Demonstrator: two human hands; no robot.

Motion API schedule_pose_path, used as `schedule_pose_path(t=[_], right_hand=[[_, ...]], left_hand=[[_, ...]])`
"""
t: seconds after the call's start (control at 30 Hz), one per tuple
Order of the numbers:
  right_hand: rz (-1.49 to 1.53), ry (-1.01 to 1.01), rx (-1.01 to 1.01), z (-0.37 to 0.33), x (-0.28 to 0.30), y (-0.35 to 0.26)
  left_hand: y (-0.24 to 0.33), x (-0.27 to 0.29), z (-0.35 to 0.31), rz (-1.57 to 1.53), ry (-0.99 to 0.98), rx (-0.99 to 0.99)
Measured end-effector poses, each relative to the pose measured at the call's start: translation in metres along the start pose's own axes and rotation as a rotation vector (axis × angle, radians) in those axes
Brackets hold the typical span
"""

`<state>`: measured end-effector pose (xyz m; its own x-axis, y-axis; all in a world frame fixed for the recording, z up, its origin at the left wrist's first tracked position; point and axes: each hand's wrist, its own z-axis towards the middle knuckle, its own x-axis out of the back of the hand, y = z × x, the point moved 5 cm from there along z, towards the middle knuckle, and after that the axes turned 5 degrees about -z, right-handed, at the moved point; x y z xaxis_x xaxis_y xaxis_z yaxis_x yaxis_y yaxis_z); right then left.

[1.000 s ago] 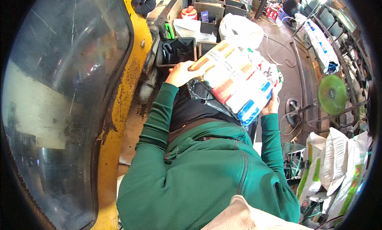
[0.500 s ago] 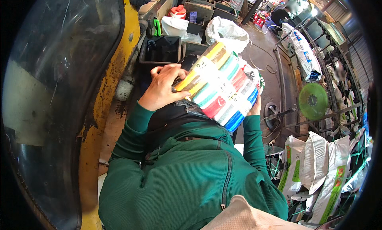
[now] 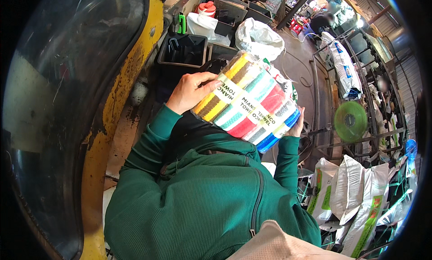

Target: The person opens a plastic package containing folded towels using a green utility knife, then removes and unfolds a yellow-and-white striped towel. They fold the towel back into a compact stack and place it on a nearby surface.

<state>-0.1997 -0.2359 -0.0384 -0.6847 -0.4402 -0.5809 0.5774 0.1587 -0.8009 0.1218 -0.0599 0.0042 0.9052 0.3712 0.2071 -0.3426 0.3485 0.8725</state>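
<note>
A pack of rolled towels (image 3: 245, 102) in clear plastic rests above my lap, tilted with its right end lower. Its rolls are yellow, brown, turquoise, red, grey and blue, each wrapped in a white printed band. At the yellow end my left hand (image 3: 192, 91) grips the pack, thumb on the top face and fingers curled at the edge. My right hand (image 3: 296, 124) holds the blue end from the side; most of its fingers are hidden behind the pack. Just beyond the pack stands a white plastic sack (image 3: 258, 37), its mouth gaping.
A black bin (image 3: 183, 52) stands ahead, near a red-and-white container (image 3: 206, 9). The yellow frame (image 3: 119, 93) of a large machine runs along my left. To the right are a metal rack (image 3: 328, 138), a green fan (image 3: 350, 120) and white filled bags (image 3: 348, 188). A person (image 3: 321, 23) is far back.
The towel pack has turned its top face more toward me, and the glare on its bands is gone. Both hands keep hold of it. My view has shifted slightly.
</note>
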Motion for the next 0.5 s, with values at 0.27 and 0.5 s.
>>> schedule_pose_path(t=[0.27,0.5], right_hand=[[0.041,-0.088,-0.031,0.004,0.006,-0.009],[-0.045,0.0,0.015,0.005,-0.006,-0.014]], left_hand=[[0.024,0.001,0.033,-0.142,-0.052,-0.049],[0.045,0.003,0.074,0.165,-0.2,-0.275]])
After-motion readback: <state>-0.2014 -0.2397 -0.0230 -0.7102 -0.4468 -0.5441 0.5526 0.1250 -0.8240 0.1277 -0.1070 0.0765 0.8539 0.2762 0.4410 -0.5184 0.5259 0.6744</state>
